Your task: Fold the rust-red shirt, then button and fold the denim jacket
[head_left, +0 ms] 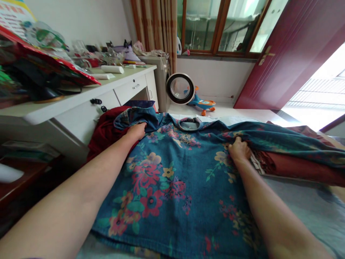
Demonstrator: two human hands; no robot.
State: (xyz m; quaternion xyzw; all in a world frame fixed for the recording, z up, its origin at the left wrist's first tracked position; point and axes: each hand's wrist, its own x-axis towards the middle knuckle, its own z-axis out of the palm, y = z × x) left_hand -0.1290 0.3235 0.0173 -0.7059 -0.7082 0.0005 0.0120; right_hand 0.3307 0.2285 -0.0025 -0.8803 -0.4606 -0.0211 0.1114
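A blue denim garment with a floral print (175,180) lies spread flat on the bed, its round neckline (190,124) pointing away from me. My left hand (137,131) is closed on the fabric at the garment's left shoulder, where the sleeve is bunched. My right hand (238,149) is closed on the fabric at the right shoulder, beside the sleeve that stretches off to the right (291,138). Both forearms reach across the cloth.
Dark red cloth lies under the garment at left (104,131) and right (296,163). A white desk (81,102) cluttered with items stands at left. Beyond are a round fan (180,88), a toy (203,104) on the floor and an open red door (283,54).
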